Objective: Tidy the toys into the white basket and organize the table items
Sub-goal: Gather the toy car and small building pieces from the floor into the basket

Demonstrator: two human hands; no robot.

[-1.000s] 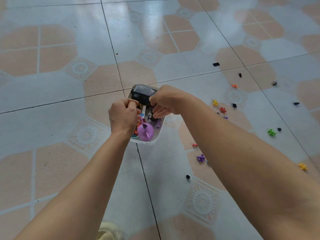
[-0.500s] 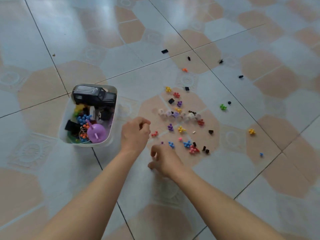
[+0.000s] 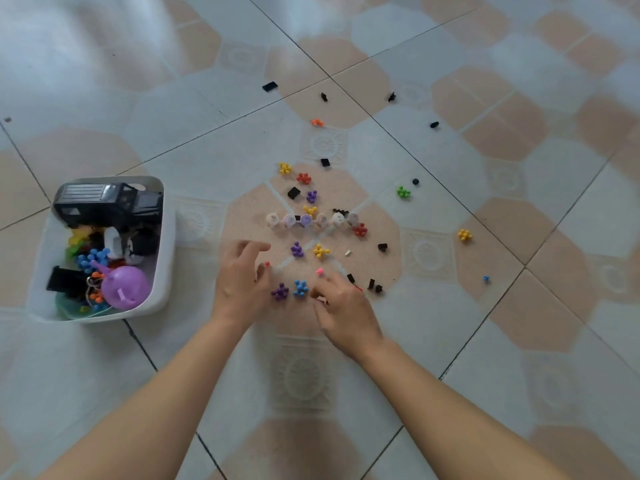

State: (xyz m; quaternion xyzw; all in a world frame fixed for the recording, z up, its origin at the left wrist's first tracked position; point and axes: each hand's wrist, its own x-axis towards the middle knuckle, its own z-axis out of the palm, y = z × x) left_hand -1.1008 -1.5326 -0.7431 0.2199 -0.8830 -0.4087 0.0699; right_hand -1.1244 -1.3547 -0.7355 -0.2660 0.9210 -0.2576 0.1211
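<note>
The white basket (image 3: 167, 237) stands on the tiled floor at the left. It holds a black toy car (image 3: 107, 202), a purple ball toy (image 3: 126, 287) and several small coloured pieces. Right of it lie scattered knobbly pieces, among them a purple one (image 3: 280, 291), a blue one (image 3: 300, 287) and a yellow one (image 3: 321, 251). My left hand (image 3: 239, 282) hovers with relaxed, spread fingers beside a tiny red piece (image 3: 267, 264). My right hand (image 3: 343, 306) has curled fingertips down by the blue piece and a pink piece (image 3: 319, 271). Whether it pinches anything is hidden.
A row of pale round pieces (image 3: 308, 220) lies beyond my hands, with small black bricks (image 3: 293, 192) around it. Stray pieces reach further out: a green one (image 3: 403, 192), a yellow one (image 3: 464, 234), an orange one (image 3: 316, 122) and a black plate (image 3: 269, 86).
Both hands left the basket and moved right to the scattered pieces. The view swung right, so the basket now sits at the left. My left hand's fingers have spread.
</note>
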